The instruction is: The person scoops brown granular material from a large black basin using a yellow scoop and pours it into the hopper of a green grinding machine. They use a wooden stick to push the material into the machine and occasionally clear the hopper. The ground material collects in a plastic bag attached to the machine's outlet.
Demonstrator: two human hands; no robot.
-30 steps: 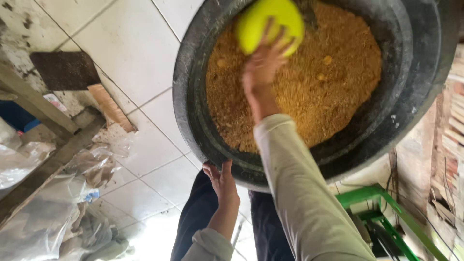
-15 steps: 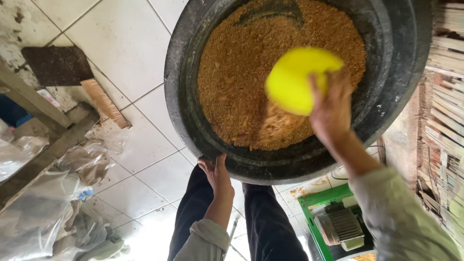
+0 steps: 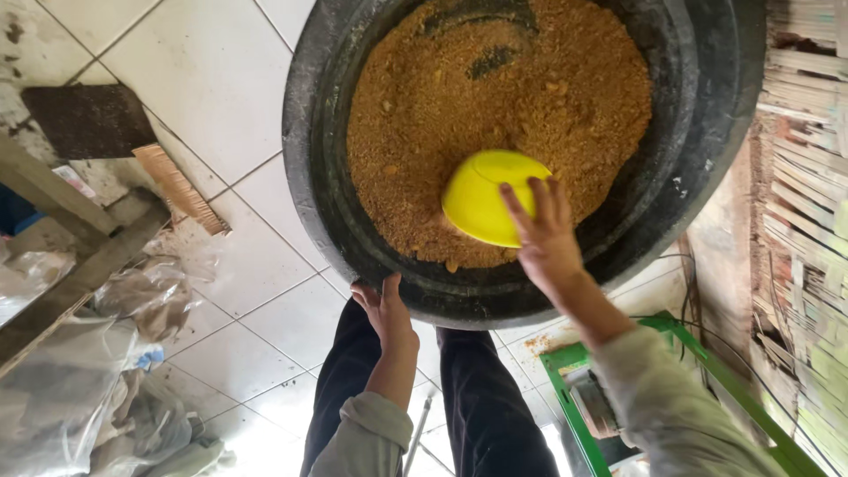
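Note:
A big black tub (image 3: 309,168) stands on the tiled floor, filled with orange-brown crumbly meal (image 3: 495,97). My right hand (image 3: 548,238) grips a yellow bowl (image 3: 486,199), turned bottom up and pressed into the meal near the tub's near wall. My left hand (image 3: 386,311) rests against the tub's near rim, fingers spread along it. My dark trouser legs (image 3: 481,406) show below the tub.
A green metal frame with a machine part (image 3: 601,397) stands at the lower right. Stacked sheets (image 3: 808,221) line the right edge. Crumpled clear plastic bags (image 3: 97,371) and wooden planks (image 3: 71,265) lie at the left, with a small brush (image 3: 181,187) on the white tiles.
My right hand brought the yellow bowl from the tub's far side toward me and down into the meal at the near side. My left hand stayed at the rim.

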